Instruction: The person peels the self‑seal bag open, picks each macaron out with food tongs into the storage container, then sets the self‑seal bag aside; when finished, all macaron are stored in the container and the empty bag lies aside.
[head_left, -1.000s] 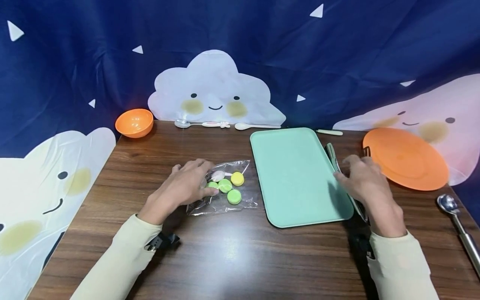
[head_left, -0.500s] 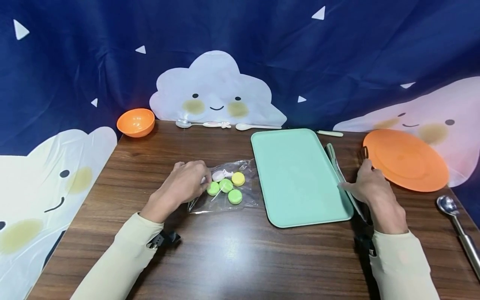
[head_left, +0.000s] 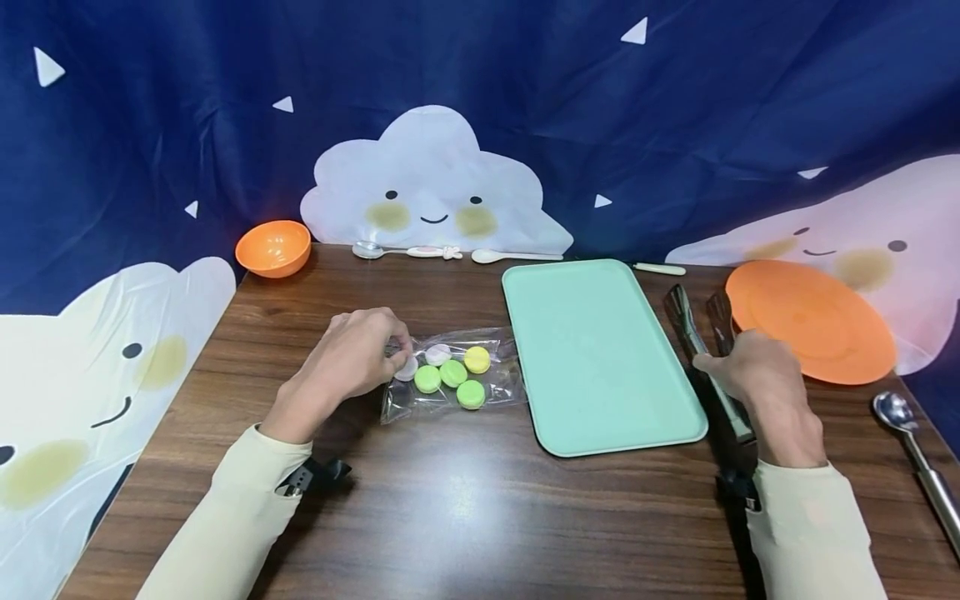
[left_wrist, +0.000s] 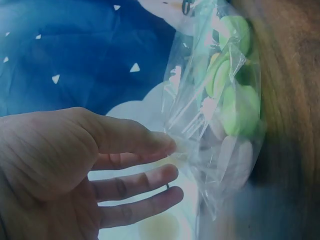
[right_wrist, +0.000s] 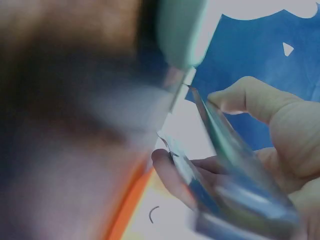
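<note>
Left grip (head_left: 358, 354) pinches bag (head_left: 450, 375): 3 green, 1 yellow; right grip (head_left: 753, 379) holds tongs (head_left: 693, 333).

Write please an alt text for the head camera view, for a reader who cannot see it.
On a brown wooden table, a person's left hand pinches the edge of a clear plastic bag of round green, yellow and white pieces, while the right hand grips metal tongs. A mint-green rectangular tray lies between the hands, and an orange round plate lies at the right.
</note>
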